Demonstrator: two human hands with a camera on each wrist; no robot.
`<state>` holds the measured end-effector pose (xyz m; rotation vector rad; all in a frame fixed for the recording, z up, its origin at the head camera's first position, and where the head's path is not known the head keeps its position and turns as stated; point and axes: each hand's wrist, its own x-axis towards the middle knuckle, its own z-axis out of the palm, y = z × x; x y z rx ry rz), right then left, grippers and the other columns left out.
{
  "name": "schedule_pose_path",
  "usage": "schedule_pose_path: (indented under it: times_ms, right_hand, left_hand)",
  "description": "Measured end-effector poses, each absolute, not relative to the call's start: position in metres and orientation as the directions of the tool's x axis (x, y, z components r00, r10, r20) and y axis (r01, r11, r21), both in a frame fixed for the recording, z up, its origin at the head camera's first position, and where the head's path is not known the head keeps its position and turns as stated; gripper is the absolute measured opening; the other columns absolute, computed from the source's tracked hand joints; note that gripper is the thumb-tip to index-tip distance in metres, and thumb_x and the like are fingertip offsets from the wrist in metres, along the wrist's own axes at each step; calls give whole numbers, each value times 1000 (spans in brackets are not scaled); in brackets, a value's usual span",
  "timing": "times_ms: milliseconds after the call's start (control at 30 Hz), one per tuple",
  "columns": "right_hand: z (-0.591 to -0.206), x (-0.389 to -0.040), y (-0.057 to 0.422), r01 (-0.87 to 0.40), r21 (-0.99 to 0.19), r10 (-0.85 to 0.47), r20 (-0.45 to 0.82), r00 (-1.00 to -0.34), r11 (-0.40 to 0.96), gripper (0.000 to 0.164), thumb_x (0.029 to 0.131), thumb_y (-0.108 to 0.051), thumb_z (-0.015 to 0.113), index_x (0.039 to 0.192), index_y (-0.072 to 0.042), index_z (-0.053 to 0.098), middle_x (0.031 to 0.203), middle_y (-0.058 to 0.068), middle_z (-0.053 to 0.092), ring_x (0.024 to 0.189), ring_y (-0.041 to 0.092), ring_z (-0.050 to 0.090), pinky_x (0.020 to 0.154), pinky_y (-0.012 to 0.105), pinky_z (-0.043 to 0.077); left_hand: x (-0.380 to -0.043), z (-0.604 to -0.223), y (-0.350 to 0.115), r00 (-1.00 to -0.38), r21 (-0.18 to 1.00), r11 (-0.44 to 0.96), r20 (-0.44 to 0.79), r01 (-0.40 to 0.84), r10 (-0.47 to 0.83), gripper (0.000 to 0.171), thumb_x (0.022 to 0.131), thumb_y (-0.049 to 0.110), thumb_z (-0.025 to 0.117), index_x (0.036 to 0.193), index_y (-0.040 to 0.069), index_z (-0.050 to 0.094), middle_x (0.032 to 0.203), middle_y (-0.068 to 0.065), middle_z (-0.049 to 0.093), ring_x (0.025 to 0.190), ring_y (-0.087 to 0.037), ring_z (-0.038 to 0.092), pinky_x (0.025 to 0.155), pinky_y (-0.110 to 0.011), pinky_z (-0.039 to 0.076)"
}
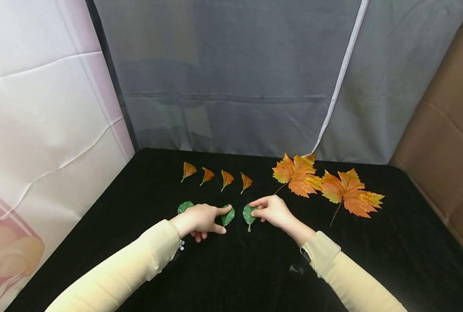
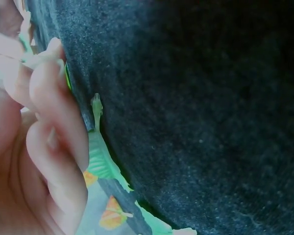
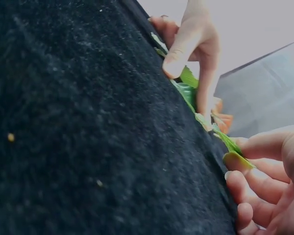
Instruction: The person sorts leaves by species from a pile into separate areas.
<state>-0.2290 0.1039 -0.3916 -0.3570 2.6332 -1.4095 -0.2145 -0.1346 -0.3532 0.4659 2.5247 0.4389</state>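
A green leaf (image 1: 228,216) lies on the black cloth under my left hand (image 1: 204,218). The left index fingertip touches its upper end, the thumb is spread apart near its stem, and the other fingers bend beneath the palm. My right hand (image 1: 272,211) pinches another green leaf (image 1: 249,214) between thumb and index finger, its stem pointing toward me. In the right wrist view, that leaf (image 3: 230,143) rises at a slant from the cloth between the fingers. Left of these, a further green leaf (image 1: 184,206) shows partly behind the left hand.
Several small orange leaves, including one at the left end (image 1: 188,170), form a row farther back. Two large orange-yellow maple leaves, one behind (image 1: 299,175) and one nearer (image 1: 350,193), lie on the right. A grey curtain (image 1: 223,78) stands behind the black-covered table (image 1: 239,277).
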Motion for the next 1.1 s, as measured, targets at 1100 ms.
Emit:
schedule_pose_path:
  times_ms: [1100]
  right_hand:
    - [-388,-220,98,-416,-362,-460,-41,-887,834,64,71,-50,82,127,-23,67,78,-7,46,65,10,45,52,29,39]
  left_hand:
    - [-221,-358,-136,-799,433,868,-419,241,431,71,87,35,73,149,30,40,53,-6,58,41,-17,57,39,-29,45]
